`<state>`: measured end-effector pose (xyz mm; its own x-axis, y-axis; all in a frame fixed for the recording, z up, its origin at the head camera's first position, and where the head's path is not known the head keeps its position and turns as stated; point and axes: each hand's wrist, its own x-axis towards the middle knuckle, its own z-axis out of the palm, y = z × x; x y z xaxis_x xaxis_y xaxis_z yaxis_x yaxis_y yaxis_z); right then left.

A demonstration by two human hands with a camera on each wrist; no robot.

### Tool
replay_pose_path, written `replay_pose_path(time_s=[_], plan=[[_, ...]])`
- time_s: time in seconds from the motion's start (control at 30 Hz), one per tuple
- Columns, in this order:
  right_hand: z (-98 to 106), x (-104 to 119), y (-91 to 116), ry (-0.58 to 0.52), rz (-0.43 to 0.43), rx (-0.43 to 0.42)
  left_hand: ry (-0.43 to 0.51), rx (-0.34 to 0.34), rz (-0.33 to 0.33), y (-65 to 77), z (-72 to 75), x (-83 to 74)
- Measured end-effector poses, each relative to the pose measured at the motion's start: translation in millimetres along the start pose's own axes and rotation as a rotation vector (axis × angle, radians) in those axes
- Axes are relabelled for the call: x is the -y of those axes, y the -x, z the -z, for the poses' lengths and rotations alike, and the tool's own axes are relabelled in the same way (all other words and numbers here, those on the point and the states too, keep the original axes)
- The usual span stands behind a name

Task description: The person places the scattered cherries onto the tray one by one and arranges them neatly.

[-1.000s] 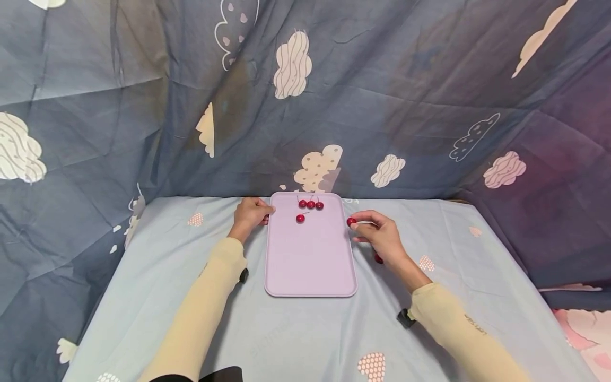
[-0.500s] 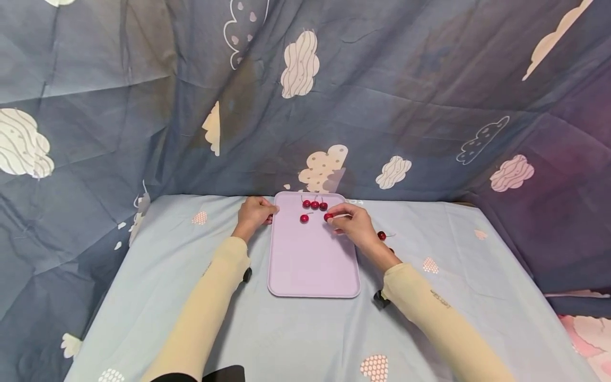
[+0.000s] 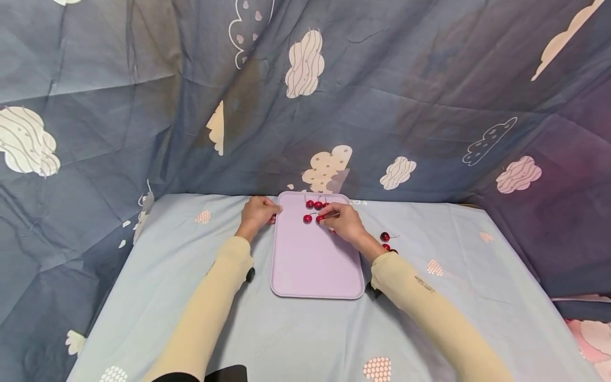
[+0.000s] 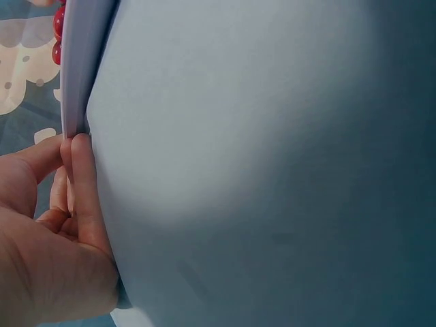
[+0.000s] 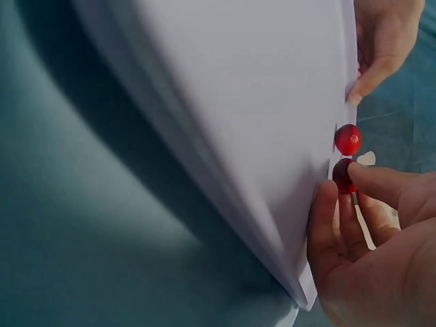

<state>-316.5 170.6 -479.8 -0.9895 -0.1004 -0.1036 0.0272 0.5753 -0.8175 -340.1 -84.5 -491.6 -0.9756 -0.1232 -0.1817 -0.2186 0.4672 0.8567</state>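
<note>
A pale purple tray (image 3: 317, 265) lies on the cloth. My left hand (image 3: 256, 214) grips its left rim near the far corner; in the left wrist view the thumb is over the rim and the fingers (image 4: 85, 184) are against the side. Over the tray, my right hand (image 3: 348, 223) pinches a red cherry (image 5: 344, 176) between thumb and fingertips, close to the tray surface. Just left of it sits another cherry (image 3: 307, 218) with its stem pointing right. Behind these is a row of cherries (image 3: 318, 205) with stems up, its right end partly covered by my right hand.
Right of the tray, a dark cherry (image 3: 385, 236) with its stem lies on the light blue cloth (image 3: 444, 307). Beside it more cherries (image 3: 385, 246) are partly hidden by my right forearm. A dark cloud-patterned curtain (image 3: 372, 106) hangs behind the table.
My right hand has carried its cherry leftward from the tray's right edge to beside the single cherry on the tray. The left hand keeps its grip on the rim.
</note>
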Motion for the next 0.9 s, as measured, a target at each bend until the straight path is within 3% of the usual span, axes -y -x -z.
replay_pose_path(time_s=[0.3, 0.9], plan=[[-2.7, 0.1, -1.3, 0.037, 0.016, 0.009, 0.007, 0.003, 0.007, -0.1, -0.2, -0.4], [-2.5, 0.8, -1.1, 0.001, 0.018, -0.003, 0.016, 0.000, 0.011, 0.8, -1.0, -0.1]])
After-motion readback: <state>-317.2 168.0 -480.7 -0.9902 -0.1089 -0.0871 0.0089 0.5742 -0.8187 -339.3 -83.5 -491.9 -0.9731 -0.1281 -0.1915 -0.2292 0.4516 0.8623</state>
